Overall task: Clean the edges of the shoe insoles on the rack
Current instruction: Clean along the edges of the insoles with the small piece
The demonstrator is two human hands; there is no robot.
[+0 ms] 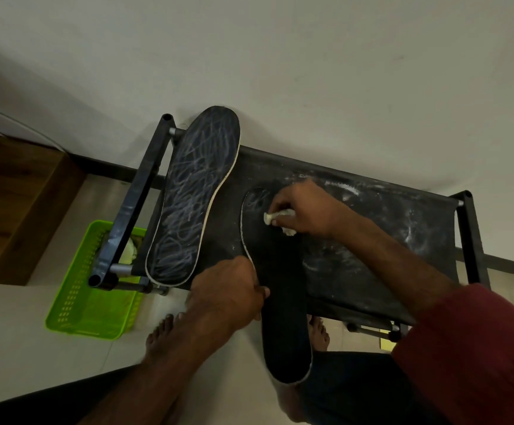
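The main risk is the dark insole (280,302) sliding. Its heel end is hanging past the near edge of the shoe rack (387,240), below and to the right of the left hand (228,289), so a hard wiping stroke could tip it off towards the person's bare feet. A second risk is re-soiling, because white powder (341,188) is lying on the rack's black fabric just beyond and to the right of the right hand (305,210). Dragging the insole's rim through it would likely dirty the pale edge again. The white wad (275,216) is also small and crumpled, and whether it is cloth or tissue cannot be told. It may shed or slip out of the pinch under pressure. It is sitting on the insole's face rather than on the rim, so the edge itself may be getting missed.

The right hand is pinching the wad between thumb and curled fingers and pressing it onto the toe end of the dark insole. The left hand is curled round that insole's left edge near its middle, steadying it against the rack.

The scribbled insole (194,197), covered in chalky lines, is lying on the rack beyond and to the left of the left hand, apparently not yet wiped. A green basket (87,302) is sitting on the floor further left.
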